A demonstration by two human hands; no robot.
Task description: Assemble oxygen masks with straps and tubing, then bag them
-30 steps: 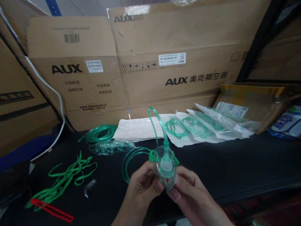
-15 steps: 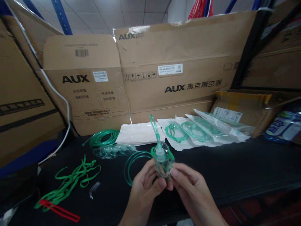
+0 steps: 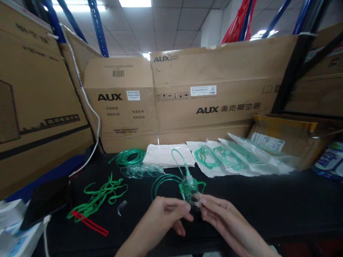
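Observation:
A clear oxygen mask (image 3: 190, 191) with green tubing is held upright between my hands above the black table. My right hand (image 3: 223, 214) pinches its lower right edge between thumb and fingers. My left hand (image 3: 168, 216) has its thumb and forefinger closed at the mask's lower left edge, the other fingers curled loosely beneath. A thin green tube (image 3: 175, 152) loops up from the mask's connector. Green strap (image 3: 202, 185) shows at its right side. Behind it, coiled green tubing (image 3: 160, 181) lies on the table.
Several clear masks (image 3: 142, 171) lie beside a green tubing coil (image 3: 131, 157). White packets (image 3: 168, 155) and filled pouches (image 3: 206, 159) line the back. Green straps (image 3: 99, 196), a red strip (image 3: 91, 223) and a small clear piece (image 3: 122, 207) lie left. A cardboard box (image 3: 292, 139) stands right.
The view has tilted up and turned left. My left hand has loosened and drawn slightly away from the mask's side. The mask's tube loop now leans left.

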